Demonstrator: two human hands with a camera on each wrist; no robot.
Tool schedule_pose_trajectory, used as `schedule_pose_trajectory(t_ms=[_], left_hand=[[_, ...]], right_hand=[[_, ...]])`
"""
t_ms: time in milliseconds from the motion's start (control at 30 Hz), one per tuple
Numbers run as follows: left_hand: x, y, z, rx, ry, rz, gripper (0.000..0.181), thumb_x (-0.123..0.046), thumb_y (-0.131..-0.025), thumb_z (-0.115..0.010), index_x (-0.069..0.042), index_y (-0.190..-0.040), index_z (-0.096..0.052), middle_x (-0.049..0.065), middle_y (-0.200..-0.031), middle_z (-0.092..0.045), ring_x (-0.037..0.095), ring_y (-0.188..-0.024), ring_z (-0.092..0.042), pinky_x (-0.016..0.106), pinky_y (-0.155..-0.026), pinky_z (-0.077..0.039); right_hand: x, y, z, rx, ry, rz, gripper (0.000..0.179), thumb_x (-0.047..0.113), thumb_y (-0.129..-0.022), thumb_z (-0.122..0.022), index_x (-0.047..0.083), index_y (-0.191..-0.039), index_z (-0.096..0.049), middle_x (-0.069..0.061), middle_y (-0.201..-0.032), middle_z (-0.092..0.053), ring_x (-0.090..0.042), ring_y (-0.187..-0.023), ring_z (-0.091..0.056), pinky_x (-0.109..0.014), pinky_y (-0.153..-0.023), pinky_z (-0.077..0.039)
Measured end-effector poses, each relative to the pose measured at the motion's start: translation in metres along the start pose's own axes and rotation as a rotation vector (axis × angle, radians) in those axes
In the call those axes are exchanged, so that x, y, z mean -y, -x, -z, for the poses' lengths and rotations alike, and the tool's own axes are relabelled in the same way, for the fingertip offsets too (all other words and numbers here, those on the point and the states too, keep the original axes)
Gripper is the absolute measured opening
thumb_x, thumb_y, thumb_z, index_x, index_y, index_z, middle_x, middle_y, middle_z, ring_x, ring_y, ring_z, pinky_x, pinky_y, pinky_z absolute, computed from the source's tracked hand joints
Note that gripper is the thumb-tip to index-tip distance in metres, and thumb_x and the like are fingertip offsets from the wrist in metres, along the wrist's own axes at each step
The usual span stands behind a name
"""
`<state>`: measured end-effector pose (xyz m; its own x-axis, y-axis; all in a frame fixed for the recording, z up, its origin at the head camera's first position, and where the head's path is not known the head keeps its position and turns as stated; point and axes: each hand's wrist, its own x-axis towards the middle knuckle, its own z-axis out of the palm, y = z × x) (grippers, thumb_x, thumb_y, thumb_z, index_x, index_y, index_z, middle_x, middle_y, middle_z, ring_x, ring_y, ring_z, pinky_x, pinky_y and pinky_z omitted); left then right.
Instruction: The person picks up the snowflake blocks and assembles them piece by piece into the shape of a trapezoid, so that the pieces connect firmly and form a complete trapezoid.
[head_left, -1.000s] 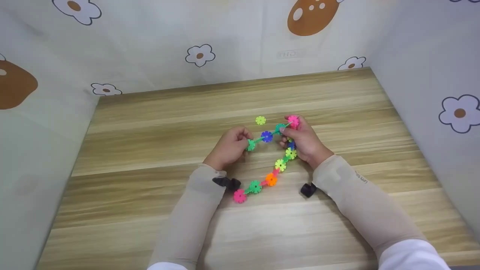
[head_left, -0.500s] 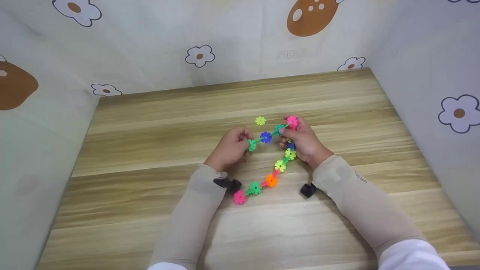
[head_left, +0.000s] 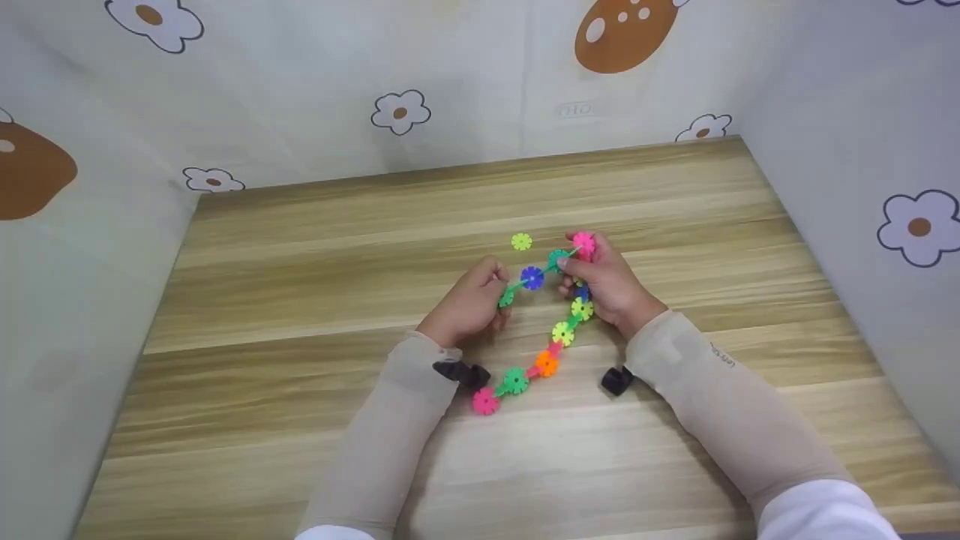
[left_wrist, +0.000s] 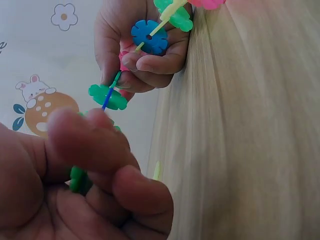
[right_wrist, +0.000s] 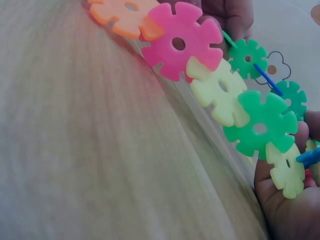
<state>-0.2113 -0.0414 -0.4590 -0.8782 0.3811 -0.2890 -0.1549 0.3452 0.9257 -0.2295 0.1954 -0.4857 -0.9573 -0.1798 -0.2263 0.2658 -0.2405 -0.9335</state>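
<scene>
A chain of slotted plastic snowflake discs in several colours hangs between the hands. My left hand [head_left: 469, 304] pinches the green disc [head_left: 505, 298] at one end of the chain; its fingers partly hide that disc. Beside it is a blue disc [head_left: 532, 278]. The right hand [head_left: 611, 285] grips the chain near a teal disc [head_left: 556, 260], its thumb on that part, with a pink disc [head_left: 583, 243] above. From the right hand the chain trails down past an orange disc [head_left: 546, 364] to a pink end disc [head_left: 485, 401]. In the right wrist view a pink disc [right_wrist: 179, 44] interlocks with a pale yellow one.
A loose yellow-green disc [head_left: 521, 241] lies on the wood-grain table [head_left: 300, 277] beyond the hands. Black straps [head_left: 616, 381] hang at both wrists. Patterned cloth walls [head_left: 465, 67] stand at the back and sides.
My left hand has shifted slightly right and turned, covering more of the green disc. The trailing end of the chain has moved a little right and toward me. The right hand stays nearly still.
</scene>
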Motion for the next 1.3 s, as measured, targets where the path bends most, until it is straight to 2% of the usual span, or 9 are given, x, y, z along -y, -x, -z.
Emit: schedule_pose_trajectory(t_ms=[100,200,367,567,833,1033,1200,1300], left_hand=[[-0.001,0.0,-0.002,-0.002,-0.022,0.007,0.022,-0.033,-0.114,-0.043,-0.013,-0.117,-0.05,0.004,-0.072,-0.054,0.018,-0.056,-0.049,0.029,-0.055,-0.041],[-0.001,-0.001,-0.004,-0.013,-0.09,0.015,0.033,-0.044,-0.11,-0.051,-0.014,-0.123,-0.056,0.003,-0.08,-0.053,0.018,-0.066,-0.049,0.031,-0.062,-0.042],[-0.003,-0.001,-0.007,-0.041,-0.158,0.018,0.035,-0.043,-0.108,-0.055,-0.011,-0.118,-0.065,0.003,-0.087,-0.05,0.019,-0.075,-0.047,0.034,-0.068,-0.041],[-0.007,-0.001,-0.008,-0.05,-0.159,0.02,0.034,-0.037,-0.107,-0.052,-0.006,-0.111,-0.066,0.003,-0.083,-0.045,0.02,-0.075,-0.043,0.035,-0.068,-0.037],[-0.011,-0.001,-0.012,-0.068,-0.193,0.053,0.032,-0.033,-0.107,-0.049,-0.006,-0.108,-0.066,0.002,-0.077,-0.046,0.019,-0.068,-0.044,0.033,-0.062,-0.037],[-0.011,-0.002,-0.015,-0.092,-0.172,0.075,0.033,-0.033,-0.105,-0.049,-0.007,-0.112,-0.067,0.002,-0.078,-0.049,0.019,-0.067,-0.046,0.033,-0.061,-0.039],[-0.007,-0.002,-0.01,-0.091,-0.139,0.061,0.032,-0.038,-0.106,-0.052,-0.011,-0.116,-0.066,0.003,-0.078,-0.055,0.019,-0.067,-0.05,0.032,-0.062,-0.042],[-0.004,-0.003,-0.004,-0.102,-0.13,0.043,0.036,-0.044,-0.107,-0.052,-0.011,-0.116,-0.065,0.005,-0.085,-0.061,0.021,-0.076,-0.055,0.034,-0.069,-0.045]], right_hand=[[0.0,0.0,0.0,-0.002,-0.001,0.0,0.058,-0.001,-0.103,-0.06,0.003,-0.154,-0.032,0.0,-0.078,-0.057,-0.014,-0.063,-0.054,-0.025,-0.063,-0.058],[0.001,0.0,0.001,-0.003,0.007,-0.003,0.059,0.0,-0.103,-0.06,0.004,-0.155,-0.032,0.0,-0.078,-0.058,-0.014,-0.064,-0.054,-0.025,-0.064,-0.058],[0.002,0.001,0.001,0.007,0.022,-0.005,0.061,0.0,-0.103,-0.061,0.005,-0.157,-0.033,0.001,-0.079,-0.06,-0.014,-0.064,-0.055,-0.025,-0.064,-0.058],[0.003,0.003,0.002,0.029,0.023,0.013,0.063,-0.003,-0.102,-0.061,0.004,-0.157,-0.033,0.001,-0.08,-0.061,-0.014,-0.063,-0.055,-0.026,-0.064,-0.058],[0.002,0.003,0.002,0.049,0.009,0.037,0.063,-0.007,-0.1,-0.06,0.002,-0.156,-0.032,0.0,-0.075,-0.059,-0.015,-0.061,-0.054,-0.026,-0.063,-0.058],[0.002,0.002,0.002,0.054,0.008,0.029,0.061,-0.005,-0.101,-0.06,0.001,-0.155,-0.033,0.0,-0.074,-0.058,-0.015,-0.061,-0.054,-0.027,-0.063,-0.058],[0.003,0.002,0.0,0.05,-0.006,0.013,0.06,-0.004,-0.101,-0.06,0.002,-0.154,-0.033,0.0,-0.075,-0.058,-0.015,-0.061,-0.054,-0.026,-0.063,-0.057],[0.002,0.001,-0.001,0.042,-0.011,0.007,0.059,-0.004,-0.101,-0.059,0.002,-0.154,-0.033,0.0,-0.076,-0.058,-0.015,-0.061,-0.053,-0.026,-0.063,-0.057]])
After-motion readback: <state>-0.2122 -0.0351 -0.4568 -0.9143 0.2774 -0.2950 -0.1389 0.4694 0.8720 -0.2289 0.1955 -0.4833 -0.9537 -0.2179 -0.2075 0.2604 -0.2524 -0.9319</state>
